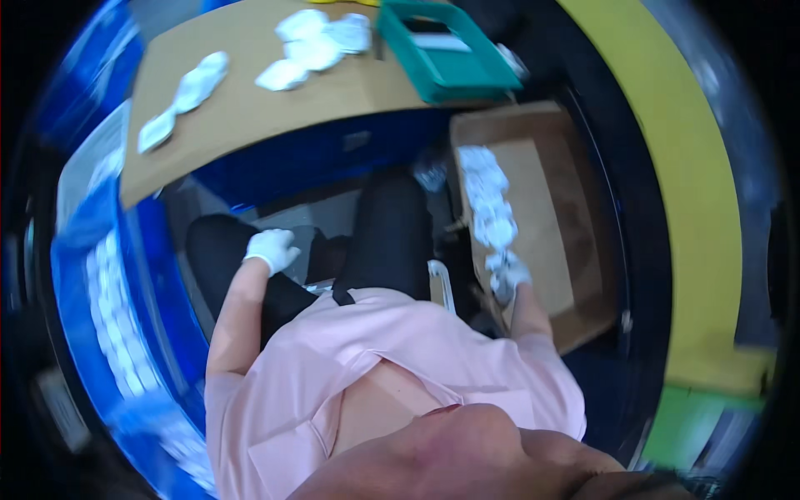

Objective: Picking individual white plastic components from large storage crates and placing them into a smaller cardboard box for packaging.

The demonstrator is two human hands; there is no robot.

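My left hand (272,248), in a white glove, rests by my left thigh with its fingers loosely curled and nothing visible in them. On the right, my gloved right hand (515,275) reaches into an open cardboard box (546,179). Its fingers close around a small white bundle (497,265) at the near end of a row of white bundles (485,187). The row lies along the box's left wall. What these bundles are made of is too blurred to tell.
A brown-topped table (242,104) stands ahead, with white bundles (308,46) and a chain of white pieces (196,83) on it. A green tray (467,79) sits at its right end. Blue bins (79,287) with white items line my left. A yellow floor stripe (683,167) runs at right.
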